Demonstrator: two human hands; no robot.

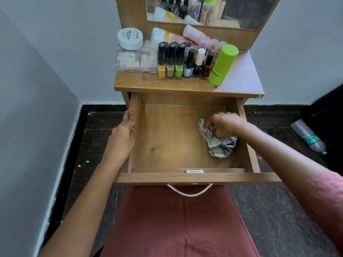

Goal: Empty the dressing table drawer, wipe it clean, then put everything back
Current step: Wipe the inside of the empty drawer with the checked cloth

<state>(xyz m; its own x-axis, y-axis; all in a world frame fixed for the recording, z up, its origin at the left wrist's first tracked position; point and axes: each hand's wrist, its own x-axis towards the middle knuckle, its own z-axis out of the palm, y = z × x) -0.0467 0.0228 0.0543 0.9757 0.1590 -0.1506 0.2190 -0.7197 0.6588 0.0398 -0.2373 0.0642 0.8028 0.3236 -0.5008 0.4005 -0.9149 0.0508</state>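
The wooden drawer point(167, 134) is pulled out wide and holds only a crumpled patterned cloth point(218, 143) near its right side. My right hand point(225, 124) grips the cloth against the drawer floor. My left hand point(123, 135) holds the drawer's left wall, thumb inside and fingers on the outside. On the tabletop point(239, 78) stand several nail polish bottles point(179, 61), a green bottle point(222, 64), a white round jar point(130, 38), a clear plastic box point(134, 59) and some tubes point(193, 34).
A mirror point(211, 10) rises behind the tabletop. A plastic water bottle point(308, 136) lies on the dark floor to the right. Grey walls close in on the left and behind. The drawer's metal handle point(190, 191) hangs over my lap.
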